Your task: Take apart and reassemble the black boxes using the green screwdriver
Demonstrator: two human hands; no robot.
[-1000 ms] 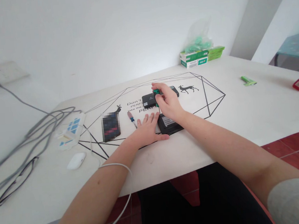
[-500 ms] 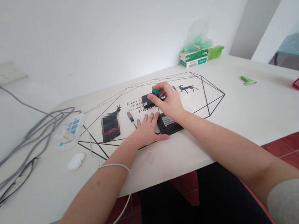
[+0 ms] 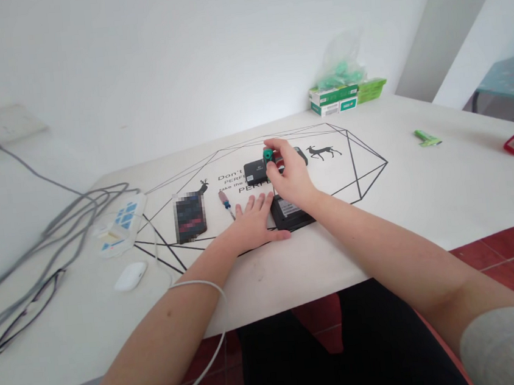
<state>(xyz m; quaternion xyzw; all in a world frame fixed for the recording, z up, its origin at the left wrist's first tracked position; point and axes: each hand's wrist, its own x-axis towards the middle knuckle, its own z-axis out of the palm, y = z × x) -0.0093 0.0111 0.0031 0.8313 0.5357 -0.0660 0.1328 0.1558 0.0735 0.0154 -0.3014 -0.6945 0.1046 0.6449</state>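
My right hand (image 3: 293, 176) grips a green-handled screwdriver (image 3: 268, 154) near its top, thumb and fingers closed round it. The screwdriver stands upright, its thin shaft pointing down at the left part of a black device (image 3: 288, 223) with a white label; my hand hides where the tip ends. My left hand (image 3: 256, 222) lies flat with fingers spread, its thumb along the near left edge of that device. Just left of those fingers rests a second screwdriver (image 3: 225, 201). Behind the right hand lies a flat black piece (image 3: 254, 172), partly covered.
A blurred-out dark object (image 3: 190, 218) lies left of the hands. Farther left are an earbud case (image 3: 131, 277), a power strip (image 3: 122, 225), glasses (image 3: 26, 315) and grey cables. Green boxes (image 3: 333, 100) stand by the wall. A white cable (image 3: 202, 282) crosses my left forearm.
The top of the green screwdriver handle has turned and shifted slightly in my right hand, whose fingers have changed position. My left hand stays where it was.
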